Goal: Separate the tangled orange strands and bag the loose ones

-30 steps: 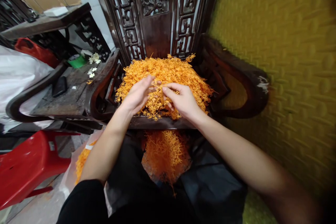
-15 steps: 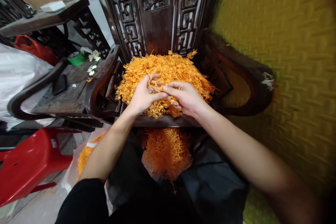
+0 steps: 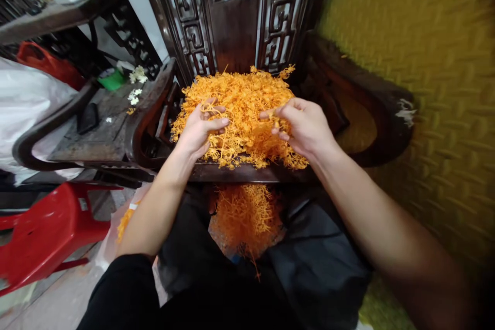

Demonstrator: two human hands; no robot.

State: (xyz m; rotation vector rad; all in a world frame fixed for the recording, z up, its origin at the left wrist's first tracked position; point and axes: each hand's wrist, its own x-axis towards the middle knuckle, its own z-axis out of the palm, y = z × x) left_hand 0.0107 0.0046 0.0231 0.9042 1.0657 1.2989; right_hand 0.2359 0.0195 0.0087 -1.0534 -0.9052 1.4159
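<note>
A large heap of branching orange sprigs (image 3: 240, 93), plastic-looking, fills the seat of a dark carved wooden chair (image 3: 235, 26). Over its left side, my left hand (image 3: 197, 129) curls round an orange sprig (image 3: 211, 107), the thumb extended and thin stems showing across the fingers. My right hand (image 3: 309, 126) hovers at the heap's right side, fingertips pinched on another orange piece (image 3: 281, 122). The two hands are apart, with the heap visible between them. How many pieces each hand holds cannot be made out.
More orange sprigs (image 3: 245, 216) hang in a bunch below the seat, between my knees. At left stand a red plastic stool (image 3: 50, 232) and a second wooden chair (image 3: 104, 144) bearing green tape (image 3: 111, 80) and white bits. A yellow textured surface (image 3: 417, 62) lies at right.
Both hands were close together over the middle of the heap. They have drawn apart, the right one moving right with an orange piece, the left one slightly left.
</note>
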